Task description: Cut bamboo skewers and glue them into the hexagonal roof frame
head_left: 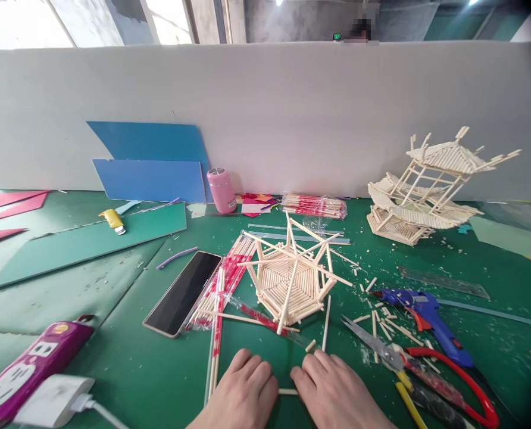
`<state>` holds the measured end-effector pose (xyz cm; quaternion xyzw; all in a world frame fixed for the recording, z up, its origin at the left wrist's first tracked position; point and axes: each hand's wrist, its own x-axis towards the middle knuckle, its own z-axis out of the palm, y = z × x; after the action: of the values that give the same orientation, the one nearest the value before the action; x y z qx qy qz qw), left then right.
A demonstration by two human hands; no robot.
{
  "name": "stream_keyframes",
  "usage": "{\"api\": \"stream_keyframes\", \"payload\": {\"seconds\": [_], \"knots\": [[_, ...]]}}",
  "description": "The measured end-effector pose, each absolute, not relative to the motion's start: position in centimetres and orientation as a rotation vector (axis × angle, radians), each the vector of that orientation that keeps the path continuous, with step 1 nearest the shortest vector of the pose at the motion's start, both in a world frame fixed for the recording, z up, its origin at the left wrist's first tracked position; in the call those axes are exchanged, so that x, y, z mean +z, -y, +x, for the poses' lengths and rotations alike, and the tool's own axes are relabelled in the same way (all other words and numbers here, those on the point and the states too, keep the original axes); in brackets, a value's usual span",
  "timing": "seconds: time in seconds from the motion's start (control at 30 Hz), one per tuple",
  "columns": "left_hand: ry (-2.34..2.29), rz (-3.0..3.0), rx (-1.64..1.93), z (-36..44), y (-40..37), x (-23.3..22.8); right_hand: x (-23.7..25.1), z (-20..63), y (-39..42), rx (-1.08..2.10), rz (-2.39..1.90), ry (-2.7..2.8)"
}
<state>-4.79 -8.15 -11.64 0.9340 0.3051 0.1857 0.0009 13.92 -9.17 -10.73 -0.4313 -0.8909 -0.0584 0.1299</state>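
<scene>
The green mat [127, 357] fills my bench up to the white board [292, 119] at the back. Far right on it leans a finished stick pavilion [430, 185]. In the middle, just ahead of my hands, lies the six-sided stick frame [290, 280], with loose ends sticking out past its rim. Left of it a phone [183, 292] lies face up, and beside that an opened plastic sleeve of chopsticks [223, 280], some of them spilling out toward me. A second sleeve [314, 206] near the board looks full and closed. The pink cup [221, 189] beside it has its lid on, so I cannot tell what is inside. To my right lie the blue glue gun [426, 316] and the red-handled scissors [426, 363].

My left hand [243, 393] and right hand [337, 393] rest knuckles-up on the mat, fingers curled narrow. Between them shows a short cut stick [287, 391]; which hand pinches it, I cannot tell. With a piece this small, I judge it best to grip near its ends and keep it flat on the mat so it doesn't roll among the offcuts.
</scene>
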Motion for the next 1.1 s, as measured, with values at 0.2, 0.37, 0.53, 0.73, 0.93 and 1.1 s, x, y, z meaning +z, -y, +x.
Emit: {"api": "stream_keyframes", "payload": {"seconds": [0.2,0.37,0.53,0.73,0.93,1.1], "knots": [[-1.053,2.779,0.845,-4.2,7.7,-8.7,-7.6,17.3,8.9,0.009,-1.292,2.621],[-1.41,2.414,1.029,-4.2,6.7,-6.1,-3.9,21.6,8.0,0.441,-1.497,2.436],[-1.563,2.233,0.988,-2.3,5.5,-6.0,-3.6,22.1,5.8,0.523,-1.568,2.305],[-1.418,2.139,0.973,-1.0,4.0,-5.6,-3.9,20.3,4.3,0.717,-1.46,2.288],[-1.357,2.116,0.988,-2.4,3.3,-5.1,-4.1,19.8,4.6,0.73,-1.404,2.312],[-1.356,2.047,1.004,-3.2,2.6,-5.5,-4.0,19.3,4.8,0.704,-1.418,2.349]]}}
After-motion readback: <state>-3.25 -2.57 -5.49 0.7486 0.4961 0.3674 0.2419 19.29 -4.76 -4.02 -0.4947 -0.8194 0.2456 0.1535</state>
